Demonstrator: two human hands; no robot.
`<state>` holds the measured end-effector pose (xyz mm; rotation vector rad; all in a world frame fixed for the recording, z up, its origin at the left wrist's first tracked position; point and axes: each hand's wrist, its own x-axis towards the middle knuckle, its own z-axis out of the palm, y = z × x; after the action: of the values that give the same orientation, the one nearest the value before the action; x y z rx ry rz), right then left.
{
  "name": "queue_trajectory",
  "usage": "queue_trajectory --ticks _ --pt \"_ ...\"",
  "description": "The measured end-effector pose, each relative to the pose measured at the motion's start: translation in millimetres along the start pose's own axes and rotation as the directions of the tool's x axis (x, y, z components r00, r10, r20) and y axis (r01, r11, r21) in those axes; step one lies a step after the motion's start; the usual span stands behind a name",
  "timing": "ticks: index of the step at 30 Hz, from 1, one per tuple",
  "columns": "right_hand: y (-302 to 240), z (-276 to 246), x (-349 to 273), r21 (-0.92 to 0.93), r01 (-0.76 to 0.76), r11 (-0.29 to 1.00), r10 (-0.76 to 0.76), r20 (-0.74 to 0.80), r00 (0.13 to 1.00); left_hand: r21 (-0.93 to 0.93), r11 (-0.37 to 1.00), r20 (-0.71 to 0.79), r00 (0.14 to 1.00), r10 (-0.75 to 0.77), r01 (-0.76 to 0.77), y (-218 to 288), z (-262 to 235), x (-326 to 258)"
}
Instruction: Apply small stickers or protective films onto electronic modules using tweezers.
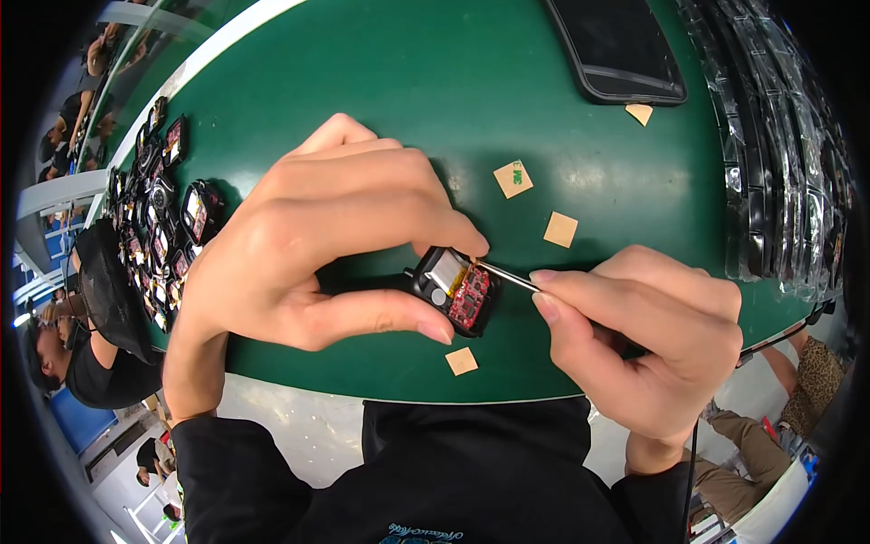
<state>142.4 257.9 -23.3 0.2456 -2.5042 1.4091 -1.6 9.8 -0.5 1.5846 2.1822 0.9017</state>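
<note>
My left hand (335, 236) pinches a small black device casing (419, 283) between thumb and fingers, its inside facing up. Within the casing lie a silver battery (446, 269) and a red circuit board (470, 297). My right hand (648, 331) grips a thin metal tool (509, 275), perhaps tweezers; its tip meets the upper edge of the board beside my left index fingertip. What lies right at the tip is too small to make out. A tan paper square (461, 361) rests on the table just below the casing.
On the green table (362, 82) lie more tan squares (560, 229) and a dark phone (619, 50). Many similar opened devices (154, 218) are heaped at the left. Stacked clear plastic trays (770, 154) line the right side. Other people sit beyond both sides.
</note>
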Motion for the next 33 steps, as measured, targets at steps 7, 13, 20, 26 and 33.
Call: queue_trajectory --ticks 7,13,20,26,33 --pt "-0.3 3.7 -0.5 -0.003 0.029 1.0 -0.029 -0.025 0.999 0.03 0.998 0.006 0.999 0.051 -0.051 0.4 -1.2 0.8" --pt "-0.6 3.1 -1.5 -0.008 0.018 1.0 -0.018 -0.047 0.999 0.038 0.998 -0.002 0.999 0.047 -0.047 1.0 0.3 1.5" --pt "1.4 3.7 -1.3 -0.001 0.056 0.998 -0.056 -0.036 0.998 0.035 0.999 -0.018 0.999 0.039 -0.038 1.7 1.1 -0.3" --pt "6.2 6.7 -4.3 -0.033 0.166 0.986 -0.168 -0.063 0.984 0.048 0.998 -0.02 0.999 0.036 -0.035 3.1 1.4 0.9" --pt "5.0 7.5 -6.9 -0.064 0.26 0.963 -0.262 -0.027 0.965 0.046 0.999 0.018 1.0 0.008 -0.009 5.6 -1.9 -1.2"
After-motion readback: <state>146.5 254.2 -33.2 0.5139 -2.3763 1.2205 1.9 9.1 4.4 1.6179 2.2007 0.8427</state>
